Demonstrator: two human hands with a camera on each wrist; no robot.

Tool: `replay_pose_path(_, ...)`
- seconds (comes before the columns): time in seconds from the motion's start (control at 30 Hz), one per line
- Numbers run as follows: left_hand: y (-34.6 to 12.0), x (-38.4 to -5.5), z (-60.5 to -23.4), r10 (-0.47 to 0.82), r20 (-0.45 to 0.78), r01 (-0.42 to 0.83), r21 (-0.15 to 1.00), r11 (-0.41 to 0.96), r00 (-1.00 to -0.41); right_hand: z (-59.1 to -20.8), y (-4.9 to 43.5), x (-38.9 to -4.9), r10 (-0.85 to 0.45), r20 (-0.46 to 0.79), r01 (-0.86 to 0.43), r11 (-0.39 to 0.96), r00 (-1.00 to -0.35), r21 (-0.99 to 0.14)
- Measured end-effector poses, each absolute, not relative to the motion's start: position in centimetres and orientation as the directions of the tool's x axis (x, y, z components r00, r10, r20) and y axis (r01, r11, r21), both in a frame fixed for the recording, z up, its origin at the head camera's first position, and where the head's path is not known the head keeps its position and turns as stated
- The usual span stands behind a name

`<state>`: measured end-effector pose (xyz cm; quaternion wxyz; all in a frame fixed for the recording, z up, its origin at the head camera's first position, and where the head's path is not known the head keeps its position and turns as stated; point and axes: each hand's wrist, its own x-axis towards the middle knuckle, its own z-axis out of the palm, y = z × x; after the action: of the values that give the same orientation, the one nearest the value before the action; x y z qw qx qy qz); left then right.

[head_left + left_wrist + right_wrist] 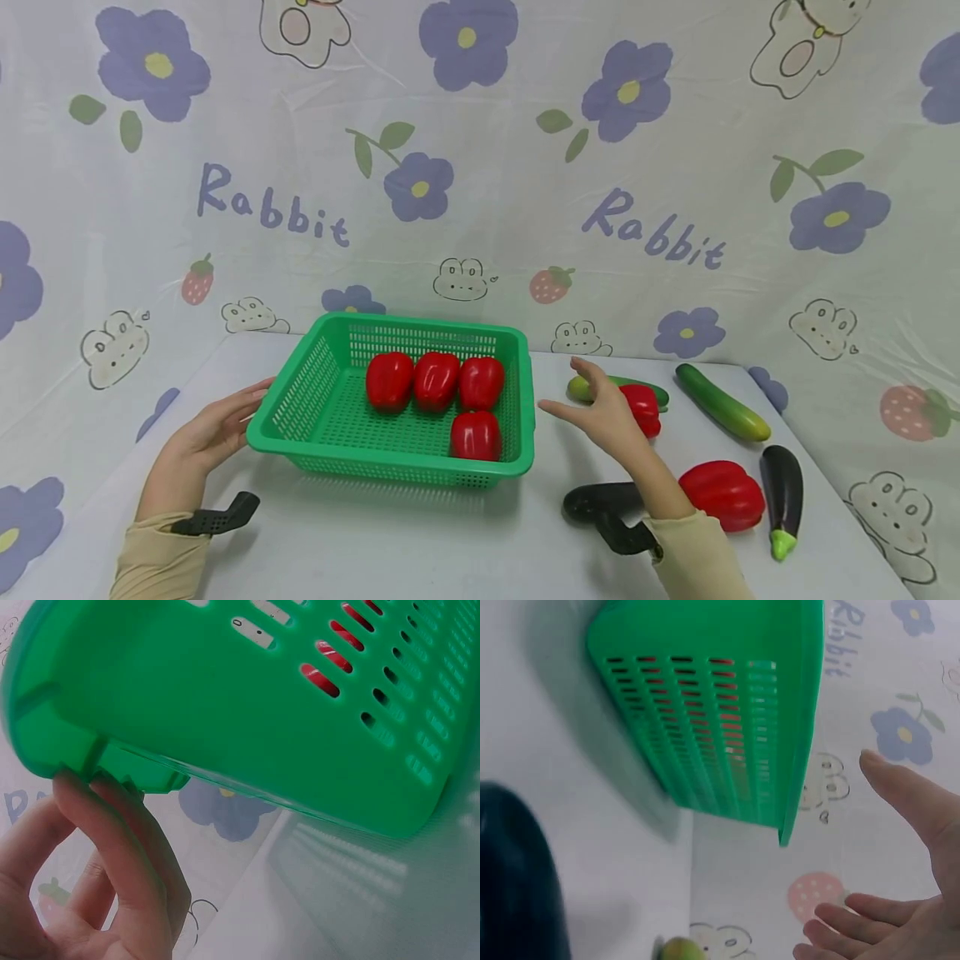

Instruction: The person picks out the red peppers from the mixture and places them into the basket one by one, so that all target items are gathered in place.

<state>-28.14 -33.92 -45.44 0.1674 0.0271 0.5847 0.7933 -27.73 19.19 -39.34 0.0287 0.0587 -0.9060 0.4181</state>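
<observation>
A green plastic basket (390, 471) with slotted sides stands on the white table, several red bell peppers (437, 381) inside it. At its left end, my left hand (217, 429) grips the rim with curved fingers; the left wrist view shows the fingertips (71, 787) right under the rim. My right hand (600, 408) is apart from the basket's right end, thumb and fingers spread, holding nothing. Behind that hand lie a partly hidden red bell pepper (643, 408) and a green cucumber (645, 390). A dark eggplant (600, 502) lies below the right forearm.
Farther right lie a long green cucumber (720, 402), a larger red bell pepper (723, 494) and another eggplant (782, 492) with a green cap. A printed cloth (480, 225) with flowers and rabbits hangs behind the table. Each wrist carries a black strap mount (217, 517).
</observation>
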Motion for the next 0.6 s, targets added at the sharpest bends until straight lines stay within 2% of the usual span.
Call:
replay_pose_path(0.37,-34.1,-28.2,-45.6,0.303,-0.135,-0.214,0.946,-0.244,-0.943,-39.8,21.5,-27.3,0.016,0.083,-0.054,0.635,-0.996,-0.771)
replay_pose_path(0.6,-33.9,-28.2,-45.5,0.306,-0.134,-0.217,0.942,-0.255,-0.943,-40.8,23.0,-27.6,0.123,0.073,0.020,0.624,-0.990,-0.781)
